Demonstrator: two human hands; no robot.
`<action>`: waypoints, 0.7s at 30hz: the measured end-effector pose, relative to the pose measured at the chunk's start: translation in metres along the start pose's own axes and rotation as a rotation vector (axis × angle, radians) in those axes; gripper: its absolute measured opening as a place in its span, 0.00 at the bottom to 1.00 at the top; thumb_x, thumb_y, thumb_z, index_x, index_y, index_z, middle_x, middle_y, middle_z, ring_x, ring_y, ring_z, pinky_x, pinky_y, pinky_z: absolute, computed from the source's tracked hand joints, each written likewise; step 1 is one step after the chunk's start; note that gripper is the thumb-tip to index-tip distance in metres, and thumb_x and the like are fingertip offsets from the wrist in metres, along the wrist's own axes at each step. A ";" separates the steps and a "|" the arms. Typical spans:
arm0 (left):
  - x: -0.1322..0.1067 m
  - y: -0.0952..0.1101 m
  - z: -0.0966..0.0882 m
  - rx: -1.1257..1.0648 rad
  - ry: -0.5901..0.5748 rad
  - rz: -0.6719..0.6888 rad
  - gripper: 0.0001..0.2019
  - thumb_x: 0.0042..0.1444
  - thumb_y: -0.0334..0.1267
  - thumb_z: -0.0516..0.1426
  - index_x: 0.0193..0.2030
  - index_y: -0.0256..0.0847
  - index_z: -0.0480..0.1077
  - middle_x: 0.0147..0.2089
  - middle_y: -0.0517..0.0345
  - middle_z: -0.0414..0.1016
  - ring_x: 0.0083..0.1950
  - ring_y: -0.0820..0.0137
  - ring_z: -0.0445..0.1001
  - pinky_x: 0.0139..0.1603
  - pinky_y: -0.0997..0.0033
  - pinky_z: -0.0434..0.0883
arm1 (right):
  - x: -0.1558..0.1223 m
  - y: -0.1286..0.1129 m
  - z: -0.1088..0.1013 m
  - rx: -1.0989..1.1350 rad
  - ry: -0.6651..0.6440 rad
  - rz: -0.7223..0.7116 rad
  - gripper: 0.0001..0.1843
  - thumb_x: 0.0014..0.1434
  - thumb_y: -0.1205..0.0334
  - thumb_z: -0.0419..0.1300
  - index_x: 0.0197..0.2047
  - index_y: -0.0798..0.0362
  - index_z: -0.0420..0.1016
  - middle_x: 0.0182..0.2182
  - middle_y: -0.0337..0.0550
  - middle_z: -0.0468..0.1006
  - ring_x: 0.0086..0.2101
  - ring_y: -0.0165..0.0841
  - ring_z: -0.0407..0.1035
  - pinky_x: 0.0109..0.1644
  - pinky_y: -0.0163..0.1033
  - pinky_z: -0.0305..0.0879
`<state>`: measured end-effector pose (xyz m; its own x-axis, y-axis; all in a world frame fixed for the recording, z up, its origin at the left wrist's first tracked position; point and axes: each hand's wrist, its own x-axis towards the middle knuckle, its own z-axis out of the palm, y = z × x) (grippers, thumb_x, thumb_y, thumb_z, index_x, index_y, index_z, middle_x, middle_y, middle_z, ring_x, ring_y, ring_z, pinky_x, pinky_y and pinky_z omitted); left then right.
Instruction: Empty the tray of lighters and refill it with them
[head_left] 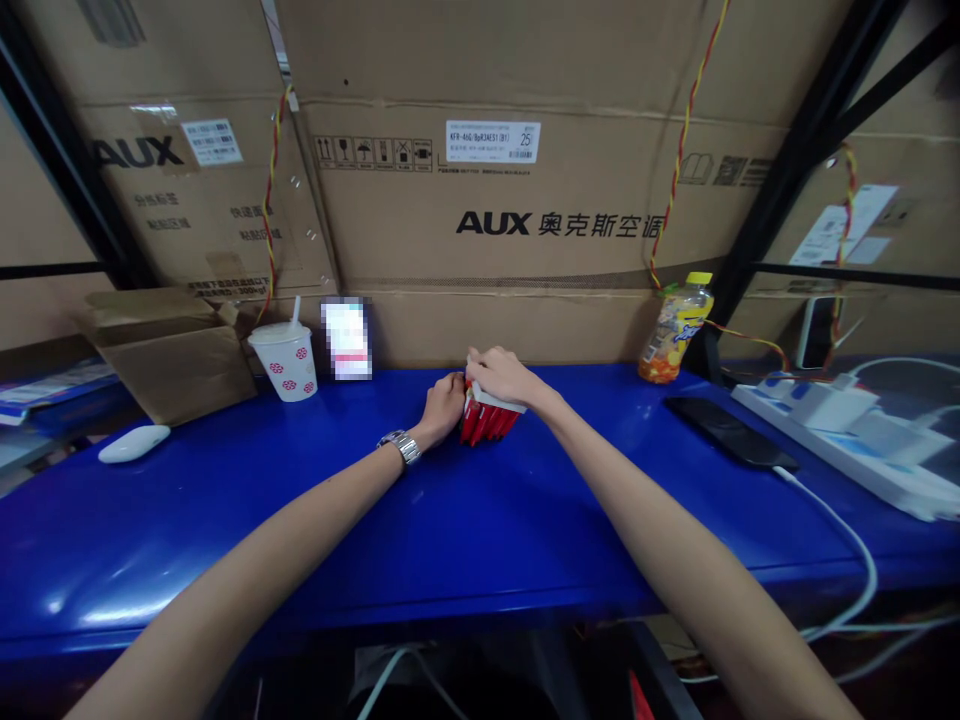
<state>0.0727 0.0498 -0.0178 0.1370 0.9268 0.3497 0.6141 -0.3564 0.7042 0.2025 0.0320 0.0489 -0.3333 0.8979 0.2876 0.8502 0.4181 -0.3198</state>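
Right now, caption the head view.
Left fingers and right fingers hold a red-and-white bundle over a blue tabletop.

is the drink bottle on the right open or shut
Shut: the bottle has its yellow cap on; how tightly, I cannot tell.

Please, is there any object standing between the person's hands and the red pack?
Nothing visible does: the right hand grips the red pack from above, and the left hand is at its left side. The paper cup and drink bottle stand apart, left and right.
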 end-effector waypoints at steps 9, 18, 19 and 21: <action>-0.002 0.006 -0.002 0.130 -0.052 0.041 0.19 0.65 0.35 0.40 0.32 0.41 0.69 0.40 0.51 0.78 0.43 0.61 0.74 0.45 0.65 0.65 | -0.002 0.048 -0.010 0.429 0.130 0.236 0.16 0.57 0.54 0.50 0.25 0.53 0.70 0.25 0.44 0.72 0.30 0.34 0.65 0.37 0.39 0.59; -0.005 0.009 -0.001 0.176 -0.058 0.045 0.18 0.65 0.35 0.43 0.43 0.39 0.74 0.49 0.47 0.78 0.53 0.61 0.73 0.54 0.66 0.64 | -0.015 0.084 -0.027 0.627 0.111 0.326 0.09 0.51 0.57 0.54 0.27 0.53 0.70 0.25 0.43 0.73 0.31 0.35 0.67 0.35 0.37 0.63; -0.006 0.009 -0.001 0.178 -0.057 0.045 0.18 0.65 0.35 0.43 0.43 0.38 0.74 0.49 0.47 0.78 0.53 0.60 0.73 0.54 0.66 0.63 | -0.015 0.088 -0.027 0.635 0.122 0.331 0.10 0.51 0.56 0.54 0.29 0.53 0.71 0.27 0.44 0.75 0.33 0.35 0.68 0.36 0.37 0.63; -0.006 0.009 -0.002 0.183 -0.056 0.046 0.18 0.65 0.35 0.43 0.44 0.38 0.75 0.49 0.47 0.78 0.53 0.60 0.73 0.55 0.65 0.64 | -0.016 0.096 -0.026 0.654 0.147 0.359 0.13 0.52 0.54 0.54 0.32 0.54 0.73 0.31 0.45 0.77 0.34 0.35 0.69 0.36 0.38 0.64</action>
<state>0.0764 0.0410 -0.0121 0.2076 0.9171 0.3403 0.7368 -0.3754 0.5623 0.3001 0.0541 0.0369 0.0150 0.9858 0.1673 0.4660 0.1412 -0.8735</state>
